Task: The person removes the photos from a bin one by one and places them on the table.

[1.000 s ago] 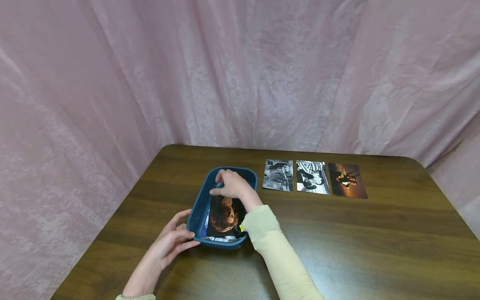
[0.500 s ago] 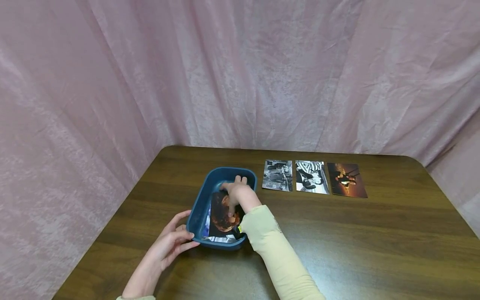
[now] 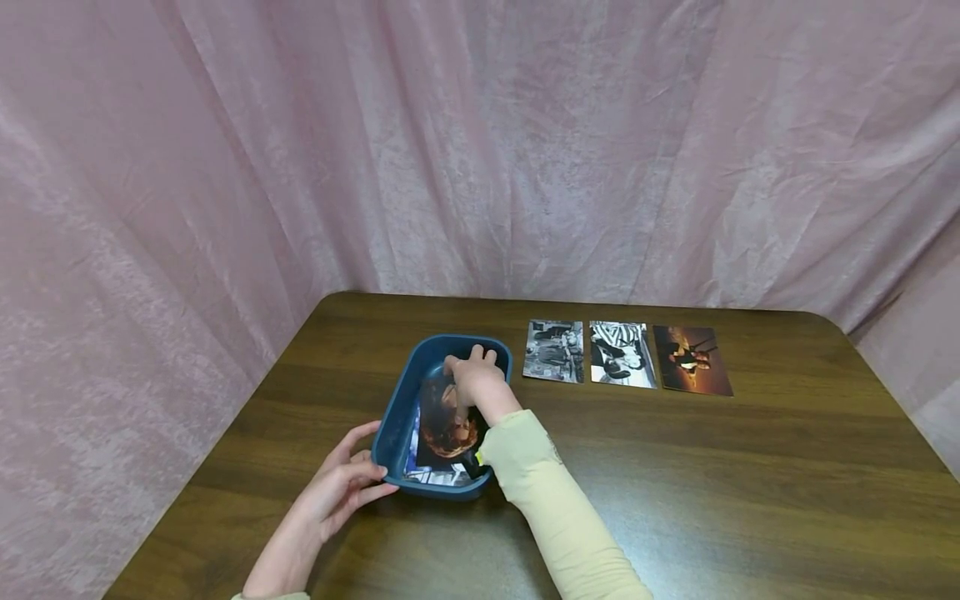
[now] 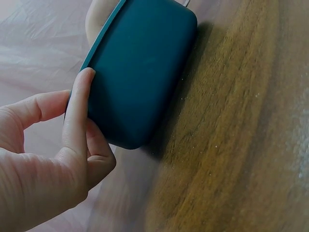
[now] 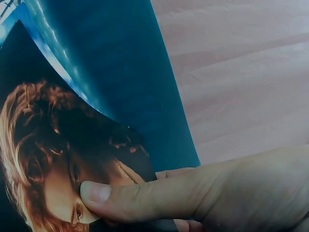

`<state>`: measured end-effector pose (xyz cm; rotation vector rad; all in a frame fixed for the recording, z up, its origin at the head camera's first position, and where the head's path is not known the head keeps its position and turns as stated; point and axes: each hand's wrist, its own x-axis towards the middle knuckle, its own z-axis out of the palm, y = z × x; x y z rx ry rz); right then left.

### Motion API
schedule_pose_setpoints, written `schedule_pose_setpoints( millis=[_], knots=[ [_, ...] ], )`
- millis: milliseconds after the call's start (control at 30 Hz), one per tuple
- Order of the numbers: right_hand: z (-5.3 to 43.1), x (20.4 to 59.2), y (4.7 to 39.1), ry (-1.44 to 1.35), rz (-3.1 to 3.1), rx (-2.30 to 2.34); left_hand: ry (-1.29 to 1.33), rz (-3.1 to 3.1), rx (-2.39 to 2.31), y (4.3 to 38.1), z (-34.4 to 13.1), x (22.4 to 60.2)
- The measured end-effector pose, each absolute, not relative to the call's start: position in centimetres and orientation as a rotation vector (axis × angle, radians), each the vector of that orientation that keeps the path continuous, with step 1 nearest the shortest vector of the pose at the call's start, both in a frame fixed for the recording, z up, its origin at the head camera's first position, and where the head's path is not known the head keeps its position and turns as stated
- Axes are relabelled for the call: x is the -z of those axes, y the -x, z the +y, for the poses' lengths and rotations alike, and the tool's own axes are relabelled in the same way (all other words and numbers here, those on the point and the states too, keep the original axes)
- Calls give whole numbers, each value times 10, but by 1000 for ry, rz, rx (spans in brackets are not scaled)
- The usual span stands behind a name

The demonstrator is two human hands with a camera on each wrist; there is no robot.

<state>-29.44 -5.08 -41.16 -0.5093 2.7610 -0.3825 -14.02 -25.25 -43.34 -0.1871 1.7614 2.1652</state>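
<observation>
A photo print (image 3: 442, 442) of a copper-haired figure on black lies inside a deep blue bin (image 3: 400, 408), pinched in a person's right hand (image 3: 480, 385), the thumb flat on its glossy face. The thin sheet bows along one edge in the right wrist view, its corner sharply pointed. Beneath it in the bin, other prints (image 3: 442, 478) show only bluish and grey margins; how many are stacked there cannot be told.

The bin is a rounded rectangle with soft corners, a raised lip and smooth sides, matte on the outside and shinier within. The left hand (image 3: 345, 483) grips its near left corner, fingers spread around the lip and outer wall. A pale yellow, softly creased sleeve (image 3: 558, 508) covers the right forearm.

To the right of the bin, three flat rectangular prints lie in a row, apart from one another: a grey street-like scene (image 3: 553, 352), a black-and-white picture with bold stripes (image 3: 622, 355) and an amber-toned picture (image 3: 692, 360). All rest on a brown wood-grain tabletop (image 3: 712, 467) with rounded far corners, before a pink, crushed-velvet-like curtain (image 3: 570, 150) hanging in folds.
</observation>
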Motion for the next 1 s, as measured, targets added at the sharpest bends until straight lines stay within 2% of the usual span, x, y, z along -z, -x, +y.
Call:
schedule_pose_setpoints(
  millis=[567, 1000],
  knots=[
    [-48, 405, 299, 525, 2698, 494, 180, 1768, -2163, 144, -253, 429],
    [-31, 382, 302, 509, 2480, 883, 175, 1800, -2148, 139, -252, 432]
  ],
)
